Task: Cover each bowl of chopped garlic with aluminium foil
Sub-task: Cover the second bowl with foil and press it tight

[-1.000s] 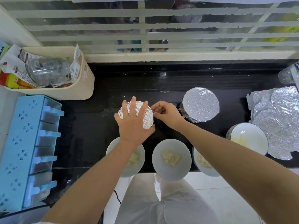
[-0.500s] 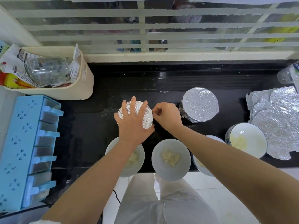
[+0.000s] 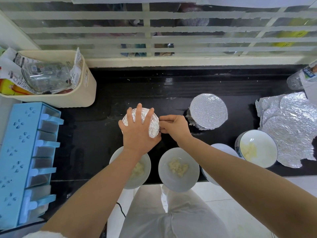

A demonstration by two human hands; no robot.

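A small foil-wrapped bowl (image 3: pixel 153 126) stands mid-counter. My left hand (image 3: pixel 139 129) lies flat on its top with fingers spread. My right hand (image 3: pixel 174 127) pinches the foil at the bowl's right rim. A second foil-covered bowl (image 3: pixel 208 111) stands to the right. Several uncovered white bowls of chopped garlic line the front edge: one (image 3: pixel 145 170) partly under my left forearm, one (image 3: pixel 178 169) in the middle, one (image 3: pixel 221 148) mostly hidden by my right arm, and a blue-rimmed bowl (image 3: pixel 255 150). Loose foil sheets (image 3: pixel 291 127) lie at the right.
A cream bin (image 3: pixel 72 100) with packets and a glass dish stands at the back left. A blue drawer organiser (image 3: pixel 25 157) is at the left. A clear plastic bottle (image 3: pixel 303 78) lies at the far right. A striped glass panel backs the black counter (image 3: pixel 89 134).
My right hand's fingers have shifted slightly along the foil at the bowl's right rim. My left hand has stayed flat on top.
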